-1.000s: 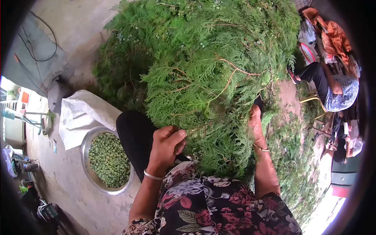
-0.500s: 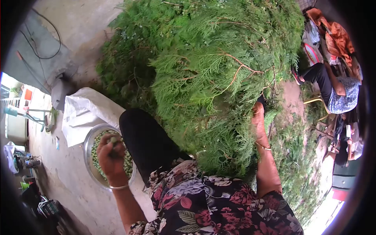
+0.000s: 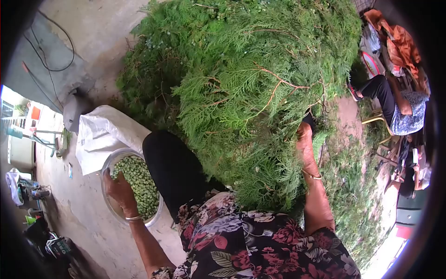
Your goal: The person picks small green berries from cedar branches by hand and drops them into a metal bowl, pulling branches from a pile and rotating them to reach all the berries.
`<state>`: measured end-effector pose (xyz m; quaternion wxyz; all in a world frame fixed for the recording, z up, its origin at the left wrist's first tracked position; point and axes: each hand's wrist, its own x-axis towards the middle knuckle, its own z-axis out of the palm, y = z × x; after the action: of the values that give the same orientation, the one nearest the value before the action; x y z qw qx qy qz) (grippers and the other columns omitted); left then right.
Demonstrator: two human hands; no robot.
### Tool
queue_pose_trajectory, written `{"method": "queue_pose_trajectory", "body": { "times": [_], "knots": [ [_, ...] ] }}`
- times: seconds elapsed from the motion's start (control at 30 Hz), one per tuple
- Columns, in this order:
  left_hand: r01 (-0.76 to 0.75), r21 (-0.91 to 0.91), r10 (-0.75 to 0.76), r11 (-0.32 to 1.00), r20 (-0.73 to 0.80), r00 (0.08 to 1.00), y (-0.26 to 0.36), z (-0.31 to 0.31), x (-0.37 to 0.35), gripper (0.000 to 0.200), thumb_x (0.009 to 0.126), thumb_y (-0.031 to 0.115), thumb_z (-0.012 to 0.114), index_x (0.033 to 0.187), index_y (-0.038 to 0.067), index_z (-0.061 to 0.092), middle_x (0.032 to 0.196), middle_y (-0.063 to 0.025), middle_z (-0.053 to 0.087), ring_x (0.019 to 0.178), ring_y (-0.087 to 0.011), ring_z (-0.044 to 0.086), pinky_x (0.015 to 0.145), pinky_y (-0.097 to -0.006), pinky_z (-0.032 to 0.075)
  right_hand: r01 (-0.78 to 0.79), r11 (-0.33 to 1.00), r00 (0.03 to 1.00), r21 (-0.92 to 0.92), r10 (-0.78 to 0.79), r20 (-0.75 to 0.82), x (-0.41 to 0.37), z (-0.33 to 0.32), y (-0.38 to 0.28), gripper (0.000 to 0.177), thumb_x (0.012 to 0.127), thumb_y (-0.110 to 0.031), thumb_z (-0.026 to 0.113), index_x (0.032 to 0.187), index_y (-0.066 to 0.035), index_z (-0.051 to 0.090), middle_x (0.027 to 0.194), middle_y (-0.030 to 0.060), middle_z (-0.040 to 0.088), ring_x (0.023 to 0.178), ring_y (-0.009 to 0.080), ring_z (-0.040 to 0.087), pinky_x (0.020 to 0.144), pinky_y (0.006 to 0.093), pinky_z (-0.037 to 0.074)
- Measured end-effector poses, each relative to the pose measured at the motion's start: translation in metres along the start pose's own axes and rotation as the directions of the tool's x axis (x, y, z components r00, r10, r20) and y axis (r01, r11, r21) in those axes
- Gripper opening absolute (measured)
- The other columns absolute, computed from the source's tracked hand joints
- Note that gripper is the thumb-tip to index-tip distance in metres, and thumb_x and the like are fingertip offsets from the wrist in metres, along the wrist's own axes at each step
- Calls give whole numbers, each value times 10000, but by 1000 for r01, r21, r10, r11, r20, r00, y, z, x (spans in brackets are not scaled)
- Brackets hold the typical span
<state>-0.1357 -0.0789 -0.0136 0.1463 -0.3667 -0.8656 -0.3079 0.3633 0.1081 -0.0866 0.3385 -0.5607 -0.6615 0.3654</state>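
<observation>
My left hand is over the left side of a metal bowl, its fingers apart and nothing visible in them. Small pale-green berry-like cones fill much of the bowl, which stands on the floor beside my knee. On the other side, my right hand closes on the stem end of a leafy evergreen branch, with something black at the fingers. The fingertips are partly hidden by the foliage. That branch lies across my lap and against a large heap of similar greenery.
A white sack lies by the bowl. At the right, another person sits on a chair, near orange cloth. Loose green sprigs litter the ground to my right. A black cable hangs at upper left.
My left hand has gone from closed fingers holding small green pieces to spread fingers, and it has shifted left over the bowl. The branch and my right hand have barely moved.
</observation>
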Motion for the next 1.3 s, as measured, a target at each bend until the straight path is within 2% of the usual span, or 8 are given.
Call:
{"method": "queue_pose_trajectory", "body": {
  "times": [0.3,0.43,0.63,0.77,0.83,1.0,1.13,1.3],
  "knots": [
    [-98,-892,643,441,238,727,221,16,-51,133,819,8,593,940,7,649,783,-99,659,565,-144,591,512,-248,449,90,983,995,-160,-95,-24,2,1,5,437,966,-422,416,1176,-46,492,1032,22,532,882,117,519,747,282,459],
    [-318,-797,767,513,259,588,240,37,-63,132,789,-5,602,915,5,639,784,-176,636,606,-276,613,534,-323,468,293,956,890,-27,-283,-356,8,15,-32,196,578,-37,576,647,-43,393,604,139,352,556,345,343,491,355,329],
    [-399,-480,617,782,503,605,242,36,-50,169,755,5,636,916,-28,596,751,-223,591,669,-335,618,579,-380,470,247,968,897,-43,-245,-369,3,7,-44,293,574,-73,599,647,-37,318,590,100,296,538,281,295,483,346,284],
    [-125,-812,524,570,241,817,259,46,-37,244,749,17,675,972,-38,590,685,-195,616,523,-286,603,474,-332,429,311,950,887,-8,-293,-355,4,6,-43,335,560,-113,635,643,-42,318,591,94,284,539,271,281,481,344,263],
    [467,-584,356,664,796,490,262,41,-24,256,728,11,702,967,-32,622,676,-205,609,534,-220,608,487,-283,430,281,948,904,150,-208,-374,6,9,-36,384,543,-147,680,642,-46,324,597,92,284,543,269,281,482,343,253],
    [-198,-667,642,718,525,559,260,44,-20,281,707,27,732,962,-39,635,695,-122,594,567,-116,521,572,-292,474,244,968,899,51,-206,-387,0,6,-41,412,522,-167,732,665,-39,368,601,93,311,555,278,303,497,344,287],
    [-194,-742,718,642,492,493,259,57,-20,252,724,51,734,945,-33,648,687,-91,599,565,-107,543,521,-272,459,225,923,927,-312,-301,-222,1,-4,-29,412,537,-153,727,664,-38,352,599,93,306,555,274,296,499,344,282],
    [517,-738,486,432,674,556,262,53,-33,27,783,5,637,777,-20,632,635,-3,539,459,-68,503,414,-193,398,357,923,894,-142,-382,-235,4,-4,-60,281,575,-132,725,733,-25,519,585,57,332,545,231,290,520,284,311]
  ]
}}
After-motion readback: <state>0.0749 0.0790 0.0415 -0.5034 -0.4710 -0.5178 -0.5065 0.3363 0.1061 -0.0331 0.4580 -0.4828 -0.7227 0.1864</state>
